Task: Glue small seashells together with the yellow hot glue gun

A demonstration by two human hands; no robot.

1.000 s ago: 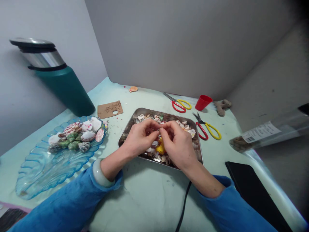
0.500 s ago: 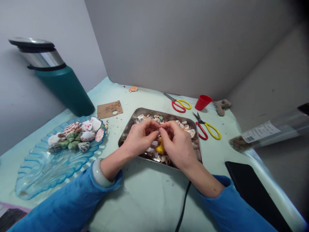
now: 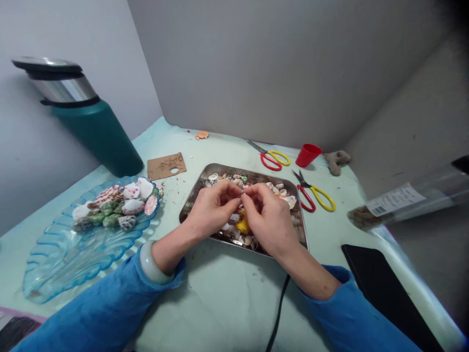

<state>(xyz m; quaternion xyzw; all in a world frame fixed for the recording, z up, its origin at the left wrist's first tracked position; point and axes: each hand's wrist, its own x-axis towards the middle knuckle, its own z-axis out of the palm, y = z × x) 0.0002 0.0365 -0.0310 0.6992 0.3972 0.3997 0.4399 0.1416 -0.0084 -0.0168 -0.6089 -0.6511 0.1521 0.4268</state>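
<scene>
Above a metal tray [image 3: 194,187] of small shells, my two hands meet at the fingertips. My left hand [image 3: 214,208] pinches with thumb and forefinger, and my right hand [image 3: 271,215] pinches right against it. Whatever sits between the fingertips is too small to make out. Below them in the tray lie a yellow object [image 3: 243,225], white shells [image 3: 290,200] and a green shell [image 3: 245,179]. To the left, a blue scalloped glass dish [image 3: 73,259] holds larger shells [image 3: 134,206] in white, speckled red and green.
A teal bottle [image 3: 102,132] and a brown card [image 3: 161,167] stand and lie at left. Two pairs of scissors [image 3: 273,157], a red cup [image 3: 308,155] and a clear tube [image 3: 403,198] are at right. A black phone-like slab [image 3: 384,288] and black cable [image 3: 280,310] lie nearer.
Almost nothing differs. My hands stay pinched together over the tray, with at most a slight shift of the fingertips.
</scene>
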